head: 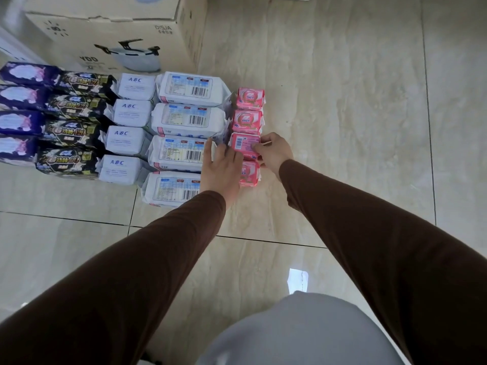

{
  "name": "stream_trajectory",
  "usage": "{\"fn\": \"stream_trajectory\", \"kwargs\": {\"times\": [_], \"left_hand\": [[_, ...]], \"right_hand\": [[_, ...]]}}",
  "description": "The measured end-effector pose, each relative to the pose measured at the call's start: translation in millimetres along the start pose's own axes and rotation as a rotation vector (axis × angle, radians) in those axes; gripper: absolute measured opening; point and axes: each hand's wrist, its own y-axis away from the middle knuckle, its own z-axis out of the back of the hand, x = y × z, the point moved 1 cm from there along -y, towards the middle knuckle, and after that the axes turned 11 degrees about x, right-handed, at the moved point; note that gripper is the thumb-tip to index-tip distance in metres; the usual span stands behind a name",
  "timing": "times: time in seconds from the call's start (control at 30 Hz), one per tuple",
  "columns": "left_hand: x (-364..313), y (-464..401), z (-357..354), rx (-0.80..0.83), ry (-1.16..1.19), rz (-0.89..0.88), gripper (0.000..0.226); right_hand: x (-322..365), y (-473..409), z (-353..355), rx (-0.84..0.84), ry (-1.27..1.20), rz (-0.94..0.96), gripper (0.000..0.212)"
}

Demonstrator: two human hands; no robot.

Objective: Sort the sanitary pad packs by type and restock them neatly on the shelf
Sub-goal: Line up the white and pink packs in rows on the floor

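Sanitary pad packs lie sorted in columns on the tiled floor. From the left there are dark blue packs [19, 97], black packs [76, 108], small white ABC packs [129, 111], large white packs [188, 117] and small pink packs [249, 98]. The third pink pack [242, 144] lies barcode side up. My left hand [224, 164] touches its left side with straight fingers. My right hand [272, 150] pinches its right edge. Part of the nearest pink pack [250, 173] is hidden behind my left hand.
A large cardboard box [110, 32] printed with a cooking pot stands behind the packs at the upper left. Glossy beige floor tiles [355, 101] stretch to the right. My grey-clad knee [297, 335] fills the bottom of the view.
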Motion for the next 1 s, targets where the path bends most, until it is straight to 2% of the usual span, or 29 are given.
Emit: {"fn": "stream_trajectory", "kwargs": {"times": [0.3,0.4,0.47,0.53,0.7,0.87,1.0], "left_hand": [[11,4,1,-0.056,0.072,-0.112,0.064],[21,12,10,-0.048,0.262,-0.164,0.064],[30,26,25,-0.009,0.429,-0.153,0.065],[44,44,46,0.036,0.501,-0.114,0.066],[81,103,111,0.191,0.525,0.013,0.076],[120,185,216,0.219,0.588,0.096,0.071],[160,246,285,0.224,0.619,0.124,0.069]], "right_hand": [[14,28,9,-0.145,0.145,0.067,0.022],[22,51,11,-0.196,0.216,0.099,0.022],[29,75,11,-0.204,0.309,0.105,0.022],[43,105,9,-0.189,0.406,0.119,0.021],[109,186,-5,-0.115,0.56,0.158,0.028],[211,283,-20,-0.047,0.617,0.19,0.025],[283,341,-36,0.01,0.612,0.215,0.034]]}}
